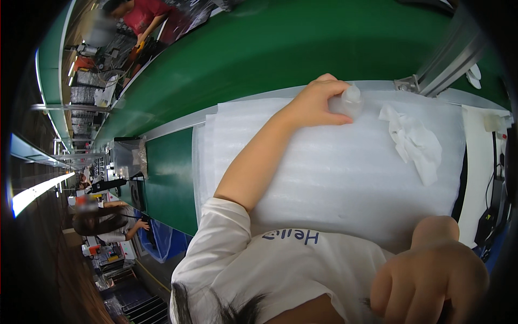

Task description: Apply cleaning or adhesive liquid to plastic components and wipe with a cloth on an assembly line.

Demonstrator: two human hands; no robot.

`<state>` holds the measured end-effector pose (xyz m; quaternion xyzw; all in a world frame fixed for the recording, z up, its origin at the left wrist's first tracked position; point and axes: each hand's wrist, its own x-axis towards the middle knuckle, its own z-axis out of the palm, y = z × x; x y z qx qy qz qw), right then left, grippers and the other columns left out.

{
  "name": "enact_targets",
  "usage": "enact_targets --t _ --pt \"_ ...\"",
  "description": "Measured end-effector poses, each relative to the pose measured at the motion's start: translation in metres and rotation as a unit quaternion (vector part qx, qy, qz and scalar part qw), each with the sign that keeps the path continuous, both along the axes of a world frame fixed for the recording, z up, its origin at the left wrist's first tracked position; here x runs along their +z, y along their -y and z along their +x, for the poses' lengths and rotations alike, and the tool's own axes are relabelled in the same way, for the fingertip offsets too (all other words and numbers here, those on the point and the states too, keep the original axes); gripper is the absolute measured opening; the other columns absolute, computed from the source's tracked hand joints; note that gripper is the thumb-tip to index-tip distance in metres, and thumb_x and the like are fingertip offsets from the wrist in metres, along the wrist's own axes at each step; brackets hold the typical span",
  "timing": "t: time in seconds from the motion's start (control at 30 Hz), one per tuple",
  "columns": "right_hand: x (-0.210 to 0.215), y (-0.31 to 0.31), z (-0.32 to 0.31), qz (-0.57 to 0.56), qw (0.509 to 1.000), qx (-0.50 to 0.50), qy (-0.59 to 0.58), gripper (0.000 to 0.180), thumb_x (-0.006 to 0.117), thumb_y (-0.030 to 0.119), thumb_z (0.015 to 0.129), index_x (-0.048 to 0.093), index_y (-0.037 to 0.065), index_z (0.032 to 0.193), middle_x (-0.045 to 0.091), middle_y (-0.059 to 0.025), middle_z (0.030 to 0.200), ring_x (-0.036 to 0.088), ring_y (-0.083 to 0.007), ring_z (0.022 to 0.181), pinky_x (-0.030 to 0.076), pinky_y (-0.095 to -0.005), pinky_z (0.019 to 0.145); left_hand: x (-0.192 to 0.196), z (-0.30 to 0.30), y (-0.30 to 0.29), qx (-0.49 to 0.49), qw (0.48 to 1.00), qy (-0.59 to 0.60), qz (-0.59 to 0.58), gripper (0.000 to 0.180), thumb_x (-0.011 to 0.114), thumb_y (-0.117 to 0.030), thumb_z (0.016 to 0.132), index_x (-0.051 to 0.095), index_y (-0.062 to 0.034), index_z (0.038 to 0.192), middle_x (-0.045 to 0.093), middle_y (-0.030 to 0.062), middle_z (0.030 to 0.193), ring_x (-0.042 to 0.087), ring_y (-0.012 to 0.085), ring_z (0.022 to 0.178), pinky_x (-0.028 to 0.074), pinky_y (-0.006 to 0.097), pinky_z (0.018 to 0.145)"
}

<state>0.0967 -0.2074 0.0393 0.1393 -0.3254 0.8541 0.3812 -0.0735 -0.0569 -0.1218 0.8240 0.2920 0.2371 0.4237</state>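
Note:
A small translucent bottle (353, 102) with a narrow tip stands near the far edge of the white foam sheets (302, 173). My left hand (318, 102) reaches to it from the left, thumb and forefinger spread on either side in a wide C. The fingertips are close beside the bottle; whether they touch it I cannot tell. Close to the camera at the lower right, my right hand (431, 275) is closed with its fingers curled. Whatever may be inside it is hidden. A crumpled white cloth or tissue (415, 143) lies on the foam, right of the bottle.
A green belt (259, 59) runs beyond the foam sheets. A metal post (453, 59) rises at the upper right. At the left are a clear plastic-covered bin (129, 156) and a blue lined bin (162, 237). Two other people work farther off, upper left and lower left.

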Motion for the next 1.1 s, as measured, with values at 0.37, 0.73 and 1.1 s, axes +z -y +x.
enact_targets --t 0.37,0.73,1.1 --pt "-0.016 0.000 -0.004 0.145 0.986 -0.015 -0.077 0.022 0.045 0.019 0.087 0.061 0.009 0.076 0.054 -0.0048 0.060 0.043 -0.0116 0.040 0.026 -0.0245 0.037 0.001 0.005 0.001 -0.017 0.999 0.018 0.024 0.042 0.075 -0.014 0.055 0.060 -0.0096 0.094 0.060 -0.0008 0.092 0.047 0.0189 0.086 0.041 0.030 0.078" --pt "-0.022 -0.010 -0.011 0.190 0.981 -0.017 -0.043 0.030 0.045 0.022 0.084 0.063 0.001 0.070 0.052 -0.0031 0.056 0.044 -0.0140 0.040 0.030 -0.0264 0.036 0.004 0.004 0.002 -0.029 0.999 0.000 0.018 0.039 0.074 -0.014 0.059 0.058 -0.0084 0.095 0.056 0.0008 0.094 0.044 0.0191 0.094 0.041 0.031 0.080" --pt "-0.021 -0.014 -0.006 0.241 0.970 0.019 -0.017 0.037 0.042 0.029 0.086 0.064 0.004 0.071 0.053 -0.0014 0.054 0.045 -0.0141 0.039 0.030 -0.0259 0.036 -0.003 0.005 0.000 -0.008 0.999 0.014 0.041 0.043 0.076 -0.016 0.054 0.060 -0.0095 0.094 0.061 -0.0003 0.091 0.048 0.0194 0.084 0.041 0.030 0.078"
